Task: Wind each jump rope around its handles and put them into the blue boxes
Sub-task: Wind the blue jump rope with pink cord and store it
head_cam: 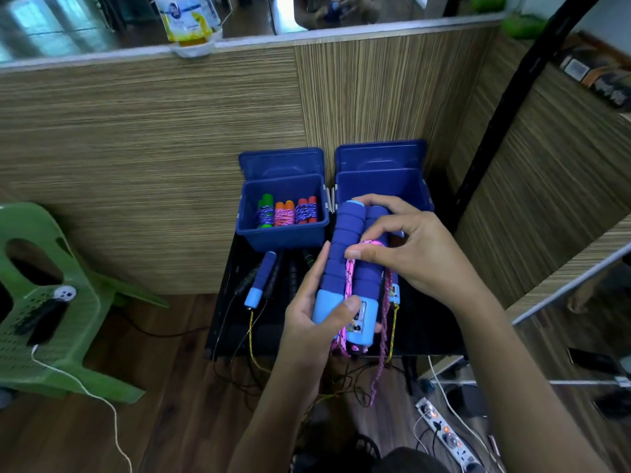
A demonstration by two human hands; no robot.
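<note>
Left hand [321, 312] wraps the light-blue plastic caps of the paired handles [345, 247], thumb pressed across them; that grip is closed and firm. Right hand [399, 247] sits just above it, fingers curled over the foam and pinching a loop of the pink rope [351, 278] against the handles.

We judge the bundle light. The ribbed dark-blue foam sleeves look soft and grippy, the caps hard and smoother, so we would hold on the foam when winding. The rope is braided, limp and likely to slacken unless kept taut; its tail hangs below the left grip past the desk [423, 332] edge.

Beyond the right grip stands the right blue box [382, 186], lid up, contents hidden. The left blue box [283, 230] holds three wound ropes. Another foam handle [261, 281] lies left of the left grip.
</note>
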